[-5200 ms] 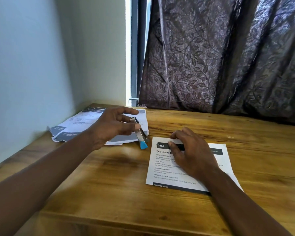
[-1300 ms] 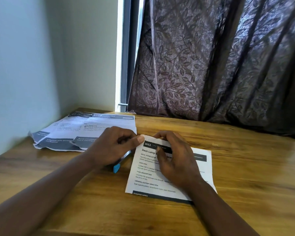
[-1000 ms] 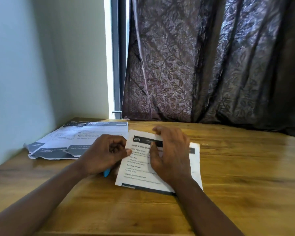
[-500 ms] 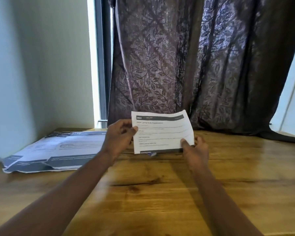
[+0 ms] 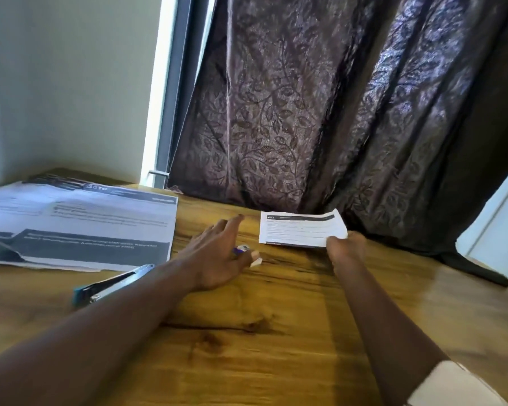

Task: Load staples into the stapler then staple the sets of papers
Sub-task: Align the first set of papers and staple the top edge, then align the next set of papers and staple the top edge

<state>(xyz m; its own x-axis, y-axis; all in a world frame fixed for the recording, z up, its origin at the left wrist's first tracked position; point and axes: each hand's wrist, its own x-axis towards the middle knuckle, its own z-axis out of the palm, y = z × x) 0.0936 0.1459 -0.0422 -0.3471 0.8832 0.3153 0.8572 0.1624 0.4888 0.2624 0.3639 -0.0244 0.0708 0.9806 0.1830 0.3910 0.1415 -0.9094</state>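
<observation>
My right hand (image 5: 346, 249) pinches the near right corner of a printed set of papers (image 5: 301, 228) and holds it low over the far middle of the wooden table (image 5: 276, 347). My left hand (image 5: 217, 256) hovers spread just left of it, fingers apart, over a small white and purple staple box (image 5: 248, 253) that lies partly hidden beneath the fingers. The blue and silver stapler (image 5: 109, 285) lies on the table beside my left forearm, nobody touching it.
A spread stack of printed sheets (image 5: 77, 227) covers the table's far left by the wall. A dark patterned curtain (image 5: 335, 112) hangs along the back edge, its hem trailing onto the tabletop at the right.
The left hand let go of the paper set and dropped toward the staple box. The right hand carried the papers right and farther back. The stapler now lies free on the table.
</observation>
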